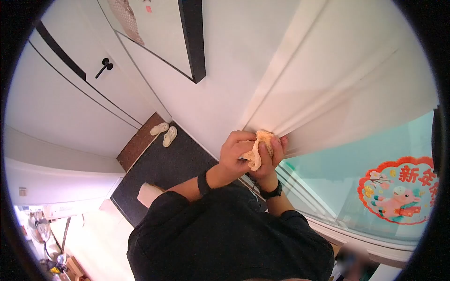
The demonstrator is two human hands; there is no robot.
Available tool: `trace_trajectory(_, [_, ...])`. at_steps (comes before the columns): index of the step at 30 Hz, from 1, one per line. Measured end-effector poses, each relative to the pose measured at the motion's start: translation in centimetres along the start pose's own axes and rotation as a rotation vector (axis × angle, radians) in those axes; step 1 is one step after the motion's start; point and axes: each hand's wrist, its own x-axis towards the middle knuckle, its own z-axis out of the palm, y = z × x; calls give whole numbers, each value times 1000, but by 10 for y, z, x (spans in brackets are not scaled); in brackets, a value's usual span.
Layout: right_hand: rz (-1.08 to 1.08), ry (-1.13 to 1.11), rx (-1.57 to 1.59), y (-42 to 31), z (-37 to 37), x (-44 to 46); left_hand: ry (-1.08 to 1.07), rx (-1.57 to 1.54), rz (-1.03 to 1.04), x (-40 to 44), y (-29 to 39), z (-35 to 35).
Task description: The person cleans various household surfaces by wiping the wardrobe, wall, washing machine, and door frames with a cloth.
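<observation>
A crumpled, peach-coloured cloth (254, 157) is bunched between my two hands at chest height. My left hand (233, 151) grips it from the left, thumb and fingers curled round its edge. From the right, my right hand (268, 161) presses its fingers into the folds. Both wrists carry dark bands. Just beyond the hands stands the white frame (276, 84) of a door or panel; whether the cloth touches it I cannot tell.
A glass pane (323, 173) with a red-edged festive sticker (398, 191) is at the right. Pale slippers (169, 136) lie by a dark floor mat (161, 168). A white door with a black handle (104, 68) and a black-edged frame (192, 42) are farther off.
</observation>
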Motion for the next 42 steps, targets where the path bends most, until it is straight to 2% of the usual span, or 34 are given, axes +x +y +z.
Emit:
trace_trajectory(5, [35, -142, -51, 0, 0, -45, -64, 14, -37, -39, -27, -4])
trace_trajectory(8, [52, -240, -77, -5, 4, -85, -206, 64, -187, -68, -44, -13])
trace_trajectory(10, [14, -227, -72, -2, 12, -91, -250, 23, -160, -70, -53, -16])
trace_trajectory(13, [86, -275, -143, -13, 13, -85, -294, -46, -138, -62, -58, -22])
trace_trajectory(16, [43, -168, -401, -20, 24, -57, -296, -172, -43, -31, -60, -31])
trace_trajectory(20, [147, -29, -495, -48, 40, -7, -408, -318, 111, 27, -58, -58])
trace_trajectory(23, [11, 309, -640, -52, 90, 32, -435, -497, 221, 59, -65, -86])
trace_trajectory(24, [-12, 523, -623, -46, 112, 22, -430, -533, 275, 71, -69, -97])
trace_trajectory(27, [336, 611, -436, -96, 149, 65, -395, -589, 357, 108, -79, -140])
trace_trajectory(29, [198, 350, -204, -106, 151, 76, -329, -517, 313, 117, -90, -164])
trace_trajectory(31, [158, 160, -175, -117, 175, 94, -328, -490, 262, 129, -113, -192])
trace_trajectory(33, [215, 34, -347, -118, 211, 116, -354, -327, 155, 143, -126, -217])
trace_trajectory(36, [167, -73, -454, -129, 252, 128, -410, -226, 43, 152, -154, -253])
trace_trajectory(39, [204, -229, -387, -146, 293, 137, -335, -121, -65, 155, -170, -288])
trace_trajectory(42, [174, -278, -323, -151, 331, 147, -305, -54, -129, 159, -187, -316])
